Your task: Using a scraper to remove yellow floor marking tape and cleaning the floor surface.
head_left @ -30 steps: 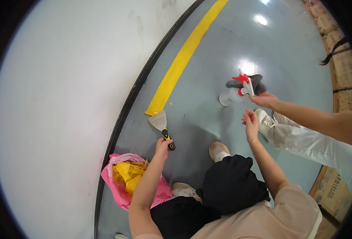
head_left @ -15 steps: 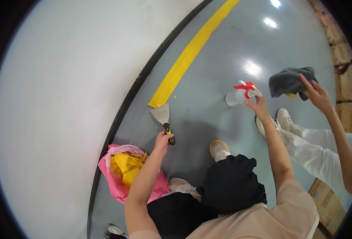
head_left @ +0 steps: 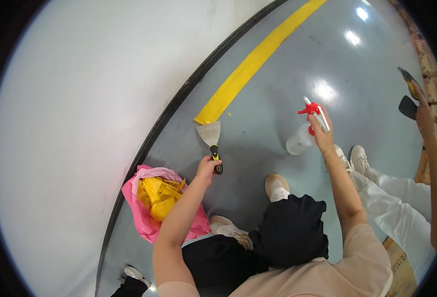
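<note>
My left hand (head_left: 207,169) is closed round the black and yellow handle of a putty knife (head_left: 209,132). Its wide metal blade points away from me, against the ragged near end of a yellow floor tape strip (head_left: 250,67). In my right hand (head_left: 323,137) is a clear spray bottle (head_left: 296,143) with a red and white trigger head, gripped near the top. The bottle leans, and its base looks at or just above the floor. A small yellow scrap (head_left: 229,114) lies beside the tape's end.
Left of my knees stands a pink bag (head_left: 138,214) filled with yellow tape pieces (head_left: 160,199). A white wall (head_left: 90,109) with black skirting (head_left: 179,96) runs along the left. At right, another person's hand (head_left: 424,116) holds dark objects. Cardboard boxes (head_left: 435,89) line the far right.
My right hand has closed more firmly round the spray head, and the bottle sits slightly nearer me. The co-worker's hand has moved right; the grey cloth is no longer visible.
</note>
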Available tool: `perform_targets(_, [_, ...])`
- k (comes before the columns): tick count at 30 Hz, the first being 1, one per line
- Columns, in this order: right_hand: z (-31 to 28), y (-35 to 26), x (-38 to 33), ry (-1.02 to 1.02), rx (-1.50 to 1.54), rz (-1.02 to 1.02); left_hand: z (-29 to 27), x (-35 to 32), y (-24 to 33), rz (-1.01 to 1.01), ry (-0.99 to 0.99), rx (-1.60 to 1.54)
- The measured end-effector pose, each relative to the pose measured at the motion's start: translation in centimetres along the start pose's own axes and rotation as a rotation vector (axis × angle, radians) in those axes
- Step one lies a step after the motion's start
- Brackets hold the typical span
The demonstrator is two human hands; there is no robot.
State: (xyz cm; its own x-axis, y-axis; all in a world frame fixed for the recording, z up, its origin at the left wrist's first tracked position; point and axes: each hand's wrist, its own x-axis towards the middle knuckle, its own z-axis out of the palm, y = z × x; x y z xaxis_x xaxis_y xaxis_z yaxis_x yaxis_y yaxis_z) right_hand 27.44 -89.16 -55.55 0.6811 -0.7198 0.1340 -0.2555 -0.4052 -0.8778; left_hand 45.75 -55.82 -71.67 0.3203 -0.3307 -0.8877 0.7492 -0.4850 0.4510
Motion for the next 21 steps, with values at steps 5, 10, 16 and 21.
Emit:
perform_targets(5, [1.8,-0.9,-0.4,-0.131,0.48,0.304,0.1,-0.3,0.2,-0.006,-0.015,0.004])
perform_targets(10, [5.9,-3.0,-0.2,-0.345,0.112,0.088,0.4,-0.4,0.5,0.0,-0.003,0.018])
perform_targets(16, [9.3,-2.9,-0.6,-0.361,0.047,0.189,0.7,-0.3,0.5,-0.03,0.035,0.002])
perform_targets(21, [9.5,-0.9,1.6,-0.285,0.337,0.537,1.0,-0.5,0.8,-0.053,0.043,0.042])
